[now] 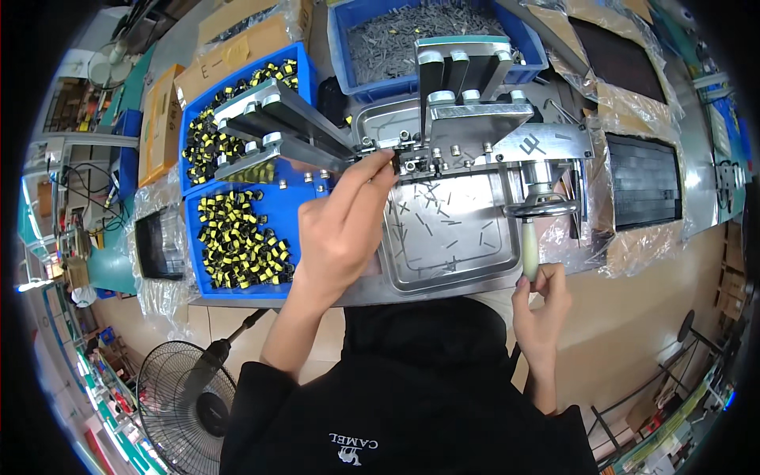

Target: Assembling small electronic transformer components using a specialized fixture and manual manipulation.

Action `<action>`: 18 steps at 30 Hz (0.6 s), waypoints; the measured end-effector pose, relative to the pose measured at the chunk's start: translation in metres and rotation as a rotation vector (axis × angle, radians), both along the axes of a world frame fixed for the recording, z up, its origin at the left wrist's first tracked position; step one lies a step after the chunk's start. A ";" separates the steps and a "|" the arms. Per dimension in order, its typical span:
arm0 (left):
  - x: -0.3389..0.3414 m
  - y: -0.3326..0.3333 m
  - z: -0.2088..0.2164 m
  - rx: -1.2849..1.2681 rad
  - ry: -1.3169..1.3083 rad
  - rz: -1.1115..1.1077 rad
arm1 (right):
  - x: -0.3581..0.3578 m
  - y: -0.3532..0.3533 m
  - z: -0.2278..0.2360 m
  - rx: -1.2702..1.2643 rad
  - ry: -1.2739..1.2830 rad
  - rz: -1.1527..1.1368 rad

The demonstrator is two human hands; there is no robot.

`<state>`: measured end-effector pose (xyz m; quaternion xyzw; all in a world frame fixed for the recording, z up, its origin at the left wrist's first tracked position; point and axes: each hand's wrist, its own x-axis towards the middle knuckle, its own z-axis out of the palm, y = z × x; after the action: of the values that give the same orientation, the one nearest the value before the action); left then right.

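Observation:
My left hand [340, 233] reaches into the middle of a metal hand-operated fixture [475, 123], thumb and fingers pinched at its central slot. Whatever sits between the fingertips is too small and covered to make out. Low on the right, my right hand [546, 301] has its thumb and fingers closed round the lower end of a pale green handle [530, 249]. That handle hangs from the rim of a metal handwheel [542, 208] on the fixture's right side. Under the fixture lies a steel tray [443, 273] with several thin dark strips scattered in it.
Blue bins [294, 245] on the left hold many small black-and-yellow parts [237, 245]. Behind the fixture, a blue crate [344, 55] is filled with dark grey pieces. Plastic-lined cartons [645, 182] with black parts stand at the right. A fan [186, 396] stands at lower left.

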<state>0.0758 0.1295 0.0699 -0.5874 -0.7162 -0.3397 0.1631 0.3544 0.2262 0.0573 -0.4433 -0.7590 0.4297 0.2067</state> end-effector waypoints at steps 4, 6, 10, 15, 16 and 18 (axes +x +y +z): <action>0.001 0.005 0.003 -0.142 0.034 0.053 | 0.002 0.002 -0.001 -0.016 0.013 0.010; 0.000 0.007 0.004 -0.212 -0.015 0.059 | 0.003 0.001 -0.004 0.004 0.027 0.015; 0.001 0.012 0.008 -0.227 0.010 0.051 | 0.003 0.000 -0.007 0.001 0.044 -0.008; 0.003 0.008 0.005 -0.244 -0.021 0.150 | 0.002 0.001 -0.007 0.330 0.035 -0.010; 0.003 0.008 0.006 -0.247 -0.021 0.150 | 0.005 0.004 -0.007 0.327 0.034 -0.010; 0.003 0.008 0.008 -0.262 -0.034 0.140 | 0.016 0.015 -0.011 0.399 -0.006 -0.136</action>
<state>0.0793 0.1371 0.0778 -0.5463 -0.7963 -0.2413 0.0962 0.3701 0.2414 0.0460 -0.4453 -0.7979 0.2545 0.3167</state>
